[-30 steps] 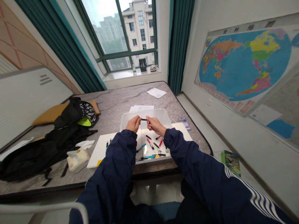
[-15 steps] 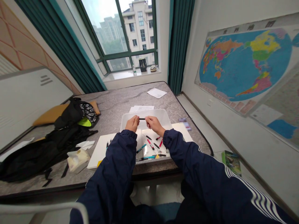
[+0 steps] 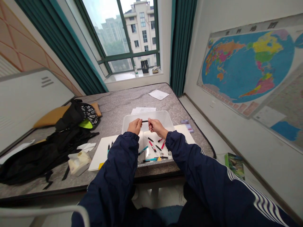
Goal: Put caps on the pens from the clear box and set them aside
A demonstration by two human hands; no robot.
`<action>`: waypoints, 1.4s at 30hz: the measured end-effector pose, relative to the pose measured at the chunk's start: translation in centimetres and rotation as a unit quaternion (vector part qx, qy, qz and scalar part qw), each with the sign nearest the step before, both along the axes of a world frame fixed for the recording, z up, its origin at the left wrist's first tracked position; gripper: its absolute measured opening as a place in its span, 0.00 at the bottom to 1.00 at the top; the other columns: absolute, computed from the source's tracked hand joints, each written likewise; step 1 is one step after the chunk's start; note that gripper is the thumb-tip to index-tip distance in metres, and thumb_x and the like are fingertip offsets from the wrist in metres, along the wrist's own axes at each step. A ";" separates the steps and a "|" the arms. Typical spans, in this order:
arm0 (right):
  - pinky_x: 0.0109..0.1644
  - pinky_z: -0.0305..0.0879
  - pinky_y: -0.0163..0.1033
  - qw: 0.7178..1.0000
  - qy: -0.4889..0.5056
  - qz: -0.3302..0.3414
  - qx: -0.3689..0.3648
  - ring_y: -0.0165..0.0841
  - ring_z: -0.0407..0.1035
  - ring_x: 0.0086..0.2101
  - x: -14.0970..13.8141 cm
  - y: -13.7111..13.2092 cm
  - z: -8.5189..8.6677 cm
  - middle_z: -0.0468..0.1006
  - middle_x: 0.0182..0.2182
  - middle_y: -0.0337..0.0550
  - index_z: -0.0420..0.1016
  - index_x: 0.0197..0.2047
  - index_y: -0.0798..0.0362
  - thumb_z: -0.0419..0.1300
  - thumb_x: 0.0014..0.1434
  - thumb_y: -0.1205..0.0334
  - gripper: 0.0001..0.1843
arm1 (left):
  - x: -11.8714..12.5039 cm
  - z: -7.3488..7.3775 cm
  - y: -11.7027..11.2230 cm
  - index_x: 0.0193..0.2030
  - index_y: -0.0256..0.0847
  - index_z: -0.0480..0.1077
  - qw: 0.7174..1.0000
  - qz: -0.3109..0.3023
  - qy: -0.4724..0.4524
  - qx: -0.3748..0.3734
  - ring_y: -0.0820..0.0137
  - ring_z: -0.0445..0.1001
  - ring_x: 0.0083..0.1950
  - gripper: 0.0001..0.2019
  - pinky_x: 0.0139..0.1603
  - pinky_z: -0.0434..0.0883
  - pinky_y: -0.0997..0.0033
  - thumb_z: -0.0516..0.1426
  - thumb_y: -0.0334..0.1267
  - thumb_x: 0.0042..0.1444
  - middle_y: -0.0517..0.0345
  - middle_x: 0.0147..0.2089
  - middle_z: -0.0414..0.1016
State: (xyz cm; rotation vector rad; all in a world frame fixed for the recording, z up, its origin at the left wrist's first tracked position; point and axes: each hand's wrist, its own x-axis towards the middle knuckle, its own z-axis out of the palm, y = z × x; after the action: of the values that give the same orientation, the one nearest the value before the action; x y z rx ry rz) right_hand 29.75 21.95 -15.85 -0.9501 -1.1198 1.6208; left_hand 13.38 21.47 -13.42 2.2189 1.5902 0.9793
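Observation:
Above a translucent plastic bin, a thin black pen spans the gap between my two hands, roughly level. My left hand is closed on its left end. My right hand pinches the right end between thumb and fingers. Most of the pen's ends are covered by my fingers. Inside the bin, below my hands, several pens and pen parts lie scattered, among them a red pen, a teal pen and a black piece.
The bin stands on a grey mattress. White board or paper with pens lies left of it, and a tissue pack sits farther left beside a black bag. Paper sheets lie beyond the bin.
Both hands have shifted very slightly to the right and down with the pen. My right fingers have changed their hold a little. The scattered pens lie as before.

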 end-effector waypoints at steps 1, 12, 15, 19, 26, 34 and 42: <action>0.19 0.50 0.29 1.000 -0.016 -0.007 0.005 0.23 0.56 0.16 -0.1 0.0 -0.1 0.60 0.16 0.32 0.63 0.27 0.54 0.53 0.60 0.47 0.19 | -0.1 -0.1 0.1 0.25 0.42 0.64 1.000 0.004 -0.002 -0.011 0.70 0.68 0.28 0.20 0.36 0.63 0.71 0.43 0.47 0.63 0.58 0.24 0.70; 0.26 0.58 0.31 0.935 -0.331 -0.061 0.115 0.26 0.64 0.20 0.1 0.8 -1.8 0.72 0.20 0.38 0.73 0.33 0.56 0.52 0.62 0.50 0.18 | -0.6 -1.8 1.3 0.42 0.41 0.69 0.997 0.061 -0.033 -0.040 0.72 0.69 0.27 0.11 0.36 0.65 0.70 0.50 0.44 0.59 0.56 0.35 0.77; 0.34 0.61 0.33 0.879 -0.448 -0.010 0.163 0.29 0.69 0.26 0.3 0.6 -2.4 0.76 0.24 0.42 0.76 0.33 0.55 0.55 0.60 0.55 0.13 | -0.5 -1.4 1.2 0.45 0.42 0.68 0.994 0.071 -0.076 -0.023 0.73 0.69 0.26 0.12 0.36 0.65 0.70 0.50 0.43 0.59 0.56 0.37 0.76; 0.40 0.61 0.35 0.822 -0.532 0.045 0.199 0.34 0.72 0.34 0.4 0.4 -3.2 0.80 0.31 0.47 0.80 0.36 0.54 0.59 0.57 0.58 0.11 | -0.4 -0.8 0.7 0.44 0.42 0.68 0.995 0.066 -0.071 -0.012 0.73 0.68 0.24 0.11 0.34 0.65 0.70 0.50 0.41 0.59 0.57 0.33 0.76; 0.39 0.62 0.34 0.810 -0.535 0.105 0.217 0.33 0.72 0.32 0.5 0.0 -3.1 0.80 0.29 0.44 0.81 0.36 0.52 0.60 0.55 0.61 0.10 | -0.1 -0.1 0.1 0.40 0.42 0.69 0.995 0.057 -0.074 -0.016 0.74 0.67 0.23 0.11 0.33 0.64 0.72 0.49 0.42 0.59 0.60 0.28 0.75; 0.33 0.58 0.32 0.786 -0.520 0.214 0.256 0.31 0.69 0.27 -0.3 -1.3 -3.0 0.79 0.25 0.42 0.81 0.29 0.52 0.64 0.53 0.56 0.09 | -1.0 0.8 -0.3 0.38 0.41 0.71 0.995 0.046 -0.087 0.002 0.74 0.66 0.22 0.11 0.29 0.64 0.72 0.51 0.43 0.58 0.60 0.23 0.72; 0.31 0.56 0.33 0.755 -0.544 0.256 0.263 0.31 0.68 0.25 -0.5 -2.5 -2.3 0.76 0.21 0.43 0.77 0.23 0.53 0.64 0.53 0.54 0.13 | -1.9 0.8 -1.0 0.39 0.38 0.69 0.937 -0.014 -0.325 -0.130 0.76 0.65 0.18 0.15 0.19 0.61 0.75 0.54 0.48 0.55 0.60 0.24 0.70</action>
State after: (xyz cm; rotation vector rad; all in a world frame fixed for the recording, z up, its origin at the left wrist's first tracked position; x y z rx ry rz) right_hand 29.20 19.41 -18.18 -1.2679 -2.6628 0.8791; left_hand 11.47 20.46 -12.61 1.5081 1.2780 1.2405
